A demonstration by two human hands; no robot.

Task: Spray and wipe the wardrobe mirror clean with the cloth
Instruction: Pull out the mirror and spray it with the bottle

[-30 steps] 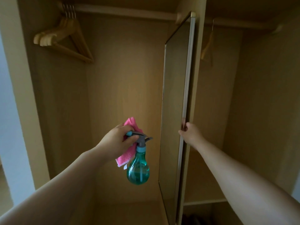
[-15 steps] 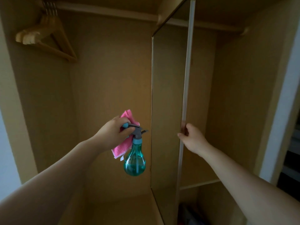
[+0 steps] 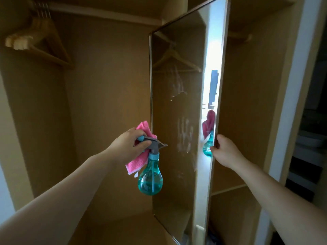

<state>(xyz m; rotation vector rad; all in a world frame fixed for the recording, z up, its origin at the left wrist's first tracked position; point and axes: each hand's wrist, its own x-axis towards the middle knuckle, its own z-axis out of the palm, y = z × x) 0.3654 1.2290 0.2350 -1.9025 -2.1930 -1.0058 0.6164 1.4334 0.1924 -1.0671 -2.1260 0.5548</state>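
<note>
Step in hand, by our judgement: spraying, wiping not yet begun. The mirror (image 3: pixel 177 106) fills the centre to centre-right of the frame, a tall panel swung out from the wardrobe (image 3: pixel 106 85) and seen at a slant. Whitish streaks (image 3: pixel 184 137) sit mid-panel; we cannot tell if they are spray or old smears.

Our left hand (image 3: pixel 127 147), centre frame, is clenched round the head of the spray bottle (image 3: pixel 150 179), with the pink cloth (image 3: pixel 139 161) bunched in the same grasp behind the trigger. The nozzle points right at the glass, close but not touching. The bottle hangs below the hand, about a third full.

Our right hand (image 3: pixel 224 151), right of centre, grasps the mirror's outer edge, thumb on the front, fingers wrapped behind.

To do it well:
- We hold the panel firm with the right hand so it doesn't swing under the spray or the wipe.
- We turn it more face-on; at this slant mist may go past the glass into the wardrobe.
- We aim at the streaked patch, short bursts, top first, since liquid runs down.
- One hand carries both bottle and cloth, so we should free the cloth before wiping.

Wooden hangers (image 3: pixel 35 45) are in the upper left, well apart.
</note>
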